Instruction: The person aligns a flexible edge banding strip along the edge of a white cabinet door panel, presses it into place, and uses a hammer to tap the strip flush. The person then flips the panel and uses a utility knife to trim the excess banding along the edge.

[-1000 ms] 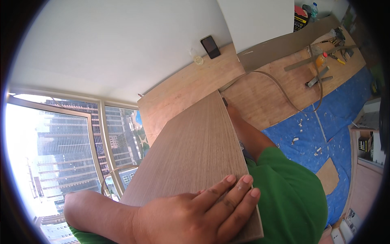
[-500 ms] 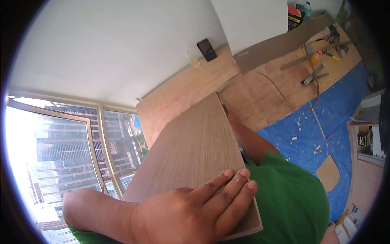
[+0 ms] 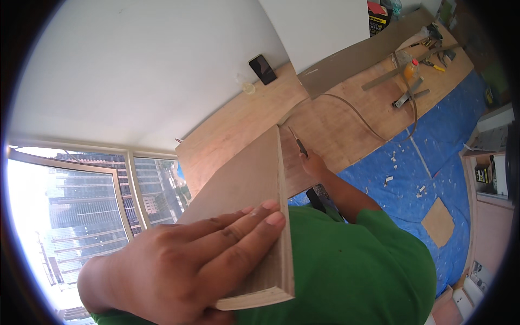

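While the near end of the rectangular wood-grain brown panel (image 3: pixel 244 179) has been swung leftward and tipped, its long pale edge has been turned more fully into view. The panel is held slantwise in front of the body, its far corner over the bare tan plywood sheet (image 3: pixel 346 141); whether that corner is touching cannot be told.

Across the panel's face the bare left hand (image 3: pixel 187 260) is laid, 3 fingers seen stretched side by side toward the long edge; the thumb is mostly hidden, so whether the panel is clamped cannot be told.

By the bare right hand (image 3: pixel 313 165) a slender dark-handled tool (image 3: pixel 302 147) is gripped, fingers closed round the handle. Half a second ago both were largely masked by the panel; now they are seen apart from its edge, above the plywood. A pause in tool contact is judged likely, with the edge left open to inspection or another pass.

Farther out, a thin curling brown strip (image 3: pixel 351 107) is looped over the plywood, near an orange-filled bottle with a red cap (image 3: pixel 411 69). Against the white wall a black rectangular phone (image 3: pixel 262 69) is propped. Below, a blue plastic floor sheet (image 3: pixel 433 141) is littered with pale scraps.
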Tool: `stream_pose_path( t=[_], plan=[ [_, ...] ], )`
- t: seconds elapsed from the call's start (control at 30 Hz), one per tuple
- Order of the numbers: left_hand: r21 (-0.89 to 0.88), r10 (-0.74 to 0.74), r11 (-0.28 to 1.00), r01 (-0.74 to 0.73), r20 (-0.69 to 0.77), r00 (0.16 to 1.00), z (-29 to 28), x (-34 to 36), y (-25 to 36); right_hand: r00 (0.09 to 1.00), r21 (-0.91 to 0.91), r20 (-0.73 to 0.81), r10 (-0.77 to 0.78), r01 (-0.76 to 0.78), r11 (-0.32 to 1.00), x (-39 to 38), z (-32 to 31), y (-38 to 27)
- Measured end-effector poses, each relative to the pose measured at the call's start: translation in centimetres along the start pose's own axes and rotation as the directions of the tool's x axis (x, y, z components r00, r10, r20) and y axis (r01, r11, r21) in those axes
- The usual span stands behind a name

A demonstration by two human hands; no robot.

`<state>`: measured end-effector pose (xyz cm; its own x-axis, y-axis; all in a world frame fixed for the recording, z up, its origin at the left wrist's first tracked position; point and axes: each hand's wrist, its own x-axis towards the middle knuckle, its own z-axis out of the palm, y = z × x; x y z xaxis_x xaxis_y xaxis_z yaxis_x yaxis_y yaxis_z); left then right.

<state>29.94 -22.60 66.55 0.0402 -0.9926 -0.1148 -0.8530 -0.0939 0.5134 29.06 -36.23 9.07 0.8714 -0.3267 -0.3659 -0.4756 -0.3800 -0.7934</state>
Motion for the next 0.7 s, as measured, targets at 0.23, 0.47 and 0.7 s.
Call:
stream_pose_path(
  t=[0.23,0.47,0.7],
  plan=[
    [0.056,-0.167,0.985,0.165,0.034,0.985,-0.6,-0.4,2.1,0.993,0.094,-0.02,-0.119,0.12,0.988,1.1,1.4,-0.9],
    [0.088,-0.196,0.978,0.188,0.096,0.976,1.3,0.0,2.7,0.998,0.026,-0.008,-0.056,0.056,0.998,5.3,2.4,-1.2],
    [0.176,-0.14,0.977,0.121,0.099,0.985,2.6,-0.7,3.4,0.993,0.044,0.019,-0.115,0.114,0.993,5.3,4.1,-2.7]
  ],
)
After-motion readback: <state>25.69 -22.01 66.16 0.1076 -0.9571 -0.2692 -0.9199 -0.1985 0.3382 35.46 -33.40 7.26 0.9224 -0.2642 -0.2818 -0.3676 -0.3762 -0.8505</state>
